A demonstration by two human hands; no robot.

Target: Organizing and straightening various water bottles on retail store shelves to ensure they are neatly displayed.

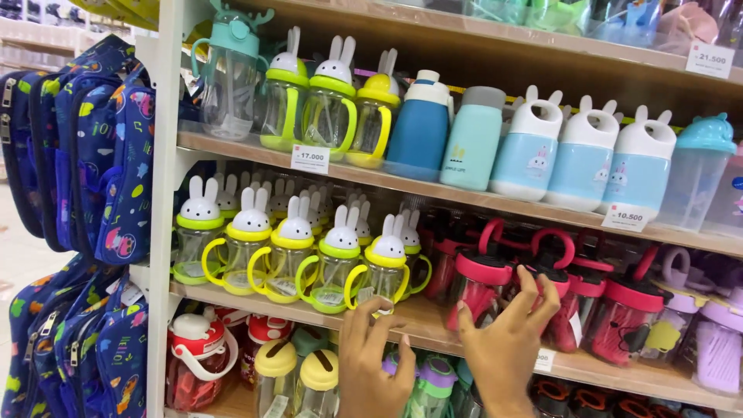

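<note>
My left hand (373,358) reaches up to the middle wooden shelf (422,319), its fingertips touching the base of a clear drinking cup with a yellow handle and white rabbit-ear lid (385,271). My right hand (503,340) is spread with fingers apart, its fingertips against a clear bottle with a red lid and loop handle (480,288). Neither hand is closed around anything. A row of similar rabbit-lid cups (263,251) stands to the left of the touched cup.
The top shelf (433,190) holds green and yellow rabbit cups, blue bottles (422,124) and pale blue rabbit flasks (584,159). Purple cups (716,340) stand at the right. Blue patterned backpacks (93,147) hang at the left. A lower shelf holds more bottles (197,360).
</note>
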